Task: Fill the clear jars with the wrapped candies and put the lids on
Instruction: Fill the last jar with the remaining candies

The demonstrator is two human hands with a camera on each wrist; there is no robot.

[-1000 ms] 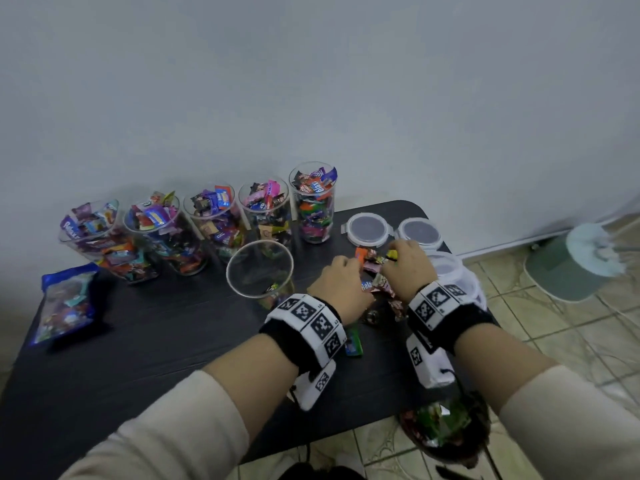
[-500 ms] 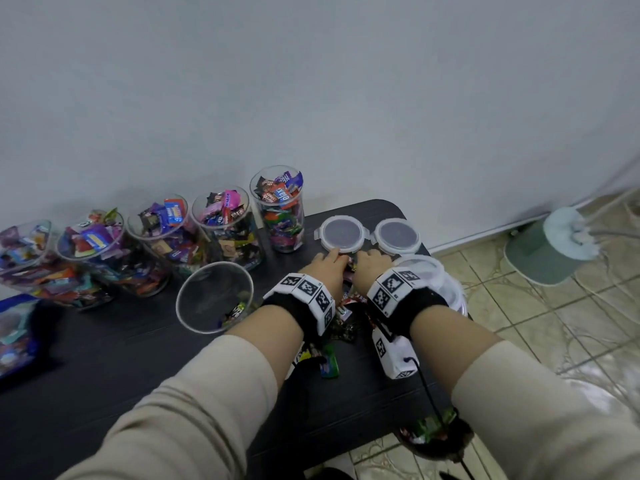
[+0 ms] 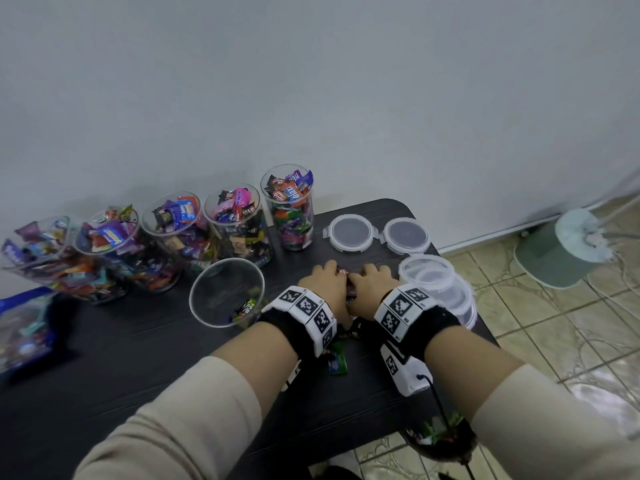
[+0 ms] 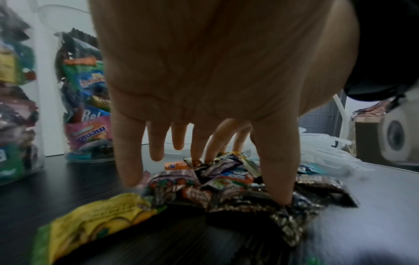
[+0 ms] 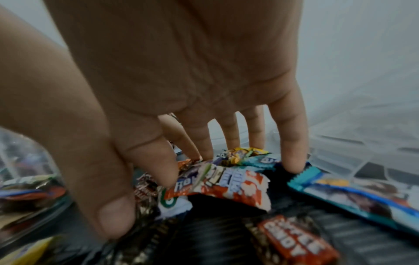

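Note:
Both hands lie side by side on a pile of wrapped candies at the right middle of the black table. My left hand spreads straight fingers down onto the wrappers. My right hand does the same, its thumb and fingertips touching the candies. A nearly empty clear jar stands just left of the left hand. Several jars full of candies line the back. Two lids lie behind the hands, and a stack of lids lies right of them.
A blue candy bag lies at the table's left edge. A green candy sits under the left wrist. On the tiled floor to the right stands a green and white appliance. A dark bowl hangs below the table's near edge.
The hands have drawn together over the candy pile until they touch, hiding most of it. The head view has swung, so the jars sit further left.

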